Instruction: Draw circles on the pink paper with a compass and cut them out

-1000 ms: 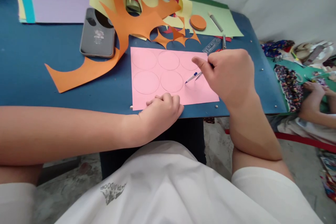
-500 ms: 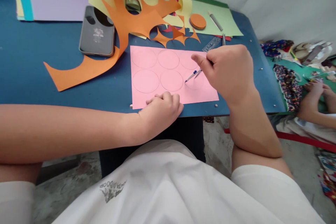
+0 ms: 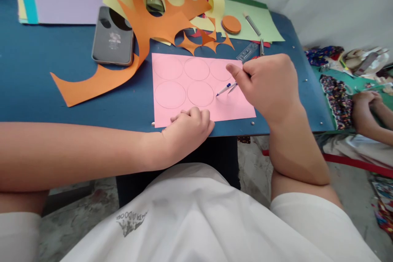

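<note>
A pink sheet of paper (image 3: 172,116) lies at the table's near edge, with several pencilled circles drawn on it. My left hand (image 3: 192,127) has its fingers curled over the sheet's near edge, holding it against the table; its palm side is hidden. In my right hand (image 3: 270,84) is a drawing compass (image 3: 226,87), gripped near its top, which the hand covers. The compass leans, with its blue-tipped leg touching the paper right of the lower middle circle. Its other leg shows partly beside my thumb, over a faint curve at the lower right.
Orange paper offcuts (image 3: 162,24) spread beyond the sheet, beside a phone (image 3: 113,41). Stacked orange discs (image 3: 231,24), a clear ruler (image 3: 247,52) and scissors (image 3: 262,47) lie at the back right. Another person's hands (image 3: 367,100) are at a green table on the right.
My right hand has shifted very slightly right, while the compass's blue-tipped leg stays at the same spot. The other person's hands have moved a little. My left hand is unchanged.
</note>
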Demonstrator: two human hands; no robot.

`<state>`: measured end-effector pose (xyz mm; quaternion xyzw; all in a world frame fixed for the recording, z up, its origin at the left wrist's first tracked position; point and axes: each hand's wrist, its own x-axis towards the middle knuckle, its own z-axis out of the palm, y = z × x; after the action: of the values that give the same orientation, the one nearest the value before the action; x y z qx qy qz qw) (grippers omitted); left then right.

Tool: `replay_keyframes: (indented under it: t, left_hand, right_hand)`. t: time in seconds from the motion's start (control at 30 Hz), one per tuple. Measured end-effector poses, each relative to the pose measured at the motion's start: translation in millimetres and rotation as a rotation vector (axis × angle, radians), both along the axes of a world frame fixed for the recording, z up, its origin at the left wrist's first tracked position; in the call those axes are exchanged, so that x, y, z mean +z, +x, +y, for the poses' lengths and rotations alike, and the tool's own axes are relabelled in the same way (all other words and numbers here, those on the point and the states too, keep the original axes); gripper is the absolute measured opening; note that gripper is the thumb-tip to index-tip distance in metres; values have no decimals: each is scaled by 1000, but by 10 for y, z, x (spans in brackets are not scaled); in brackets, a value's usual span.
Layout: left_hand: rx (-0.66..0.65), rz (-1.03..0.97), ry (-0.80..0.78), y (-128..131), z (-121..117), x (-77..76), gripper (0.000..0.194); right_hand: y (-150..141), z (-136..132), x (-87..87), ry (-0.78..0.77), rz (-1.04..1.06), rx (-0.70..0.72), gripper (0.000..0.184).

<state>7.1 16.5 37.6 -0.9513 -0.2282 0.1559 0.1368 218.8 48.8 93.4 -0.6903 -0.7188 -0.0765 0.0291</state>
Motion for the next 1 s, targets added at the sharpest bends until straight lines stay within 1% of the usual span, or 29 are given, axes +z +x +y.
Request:
replay_keyframes:
  t: [0.2, 0.4, 0.63, 0.87, 1.0]
  left_hand:
    - [1, -22, 15, -5, 1, -19, 49]
    - [6, -36, 10, -12, 2, -6, 47]
    - [-2, -52, 40, -15, -9, -74, 46]
    - [7, -36, 1, -13, -1, -18, 45]
    - [10, -84, 24, -23, -9, -79, 44]
  right_hand:
    - [5, 20, 3, -10, 3, 6, 64]
    - [1, 42, 15, -15, 8, 7, 64]
    - [-28, 49, 31, -21, 11, 1, 61]
    - [-2, 57, 6, -12, 1, 18, 64]
    - [5, 59, 7, -19, -4, 22, 63]
